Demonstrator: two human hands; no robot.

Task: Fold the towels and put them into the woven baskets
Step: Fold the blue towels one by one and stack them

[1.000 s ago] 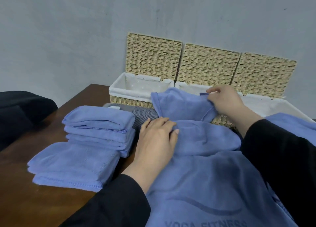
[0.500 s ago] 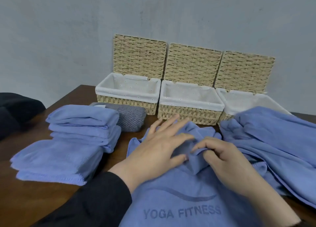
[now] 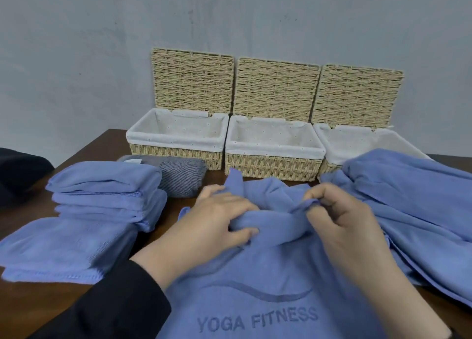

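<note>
Both hands have slid apart along the bunched far edge of the "YOGA FITNESS" towel (image 3: 268,275), which lies on the table (image 3: 30,310), long axis nine to three. Empty woven baskets (image 3: 274,163) wait at twelve. Left hand (image 3: 217,223) and right hand (image 3: 342,218) each pinch cloth, seemingly corners.

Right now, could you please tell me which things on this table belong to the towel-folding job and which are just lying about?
Part of the job:
- blue YOGA FITNESS towel, gripped by the left hand and right hand
- stack of folded blue towels
- loose blue towels
- three lined woven baskets with lids up

Lying about:
- dark cloth at the table's left edge

Unclear:
- folded grey striped cloth
</note>
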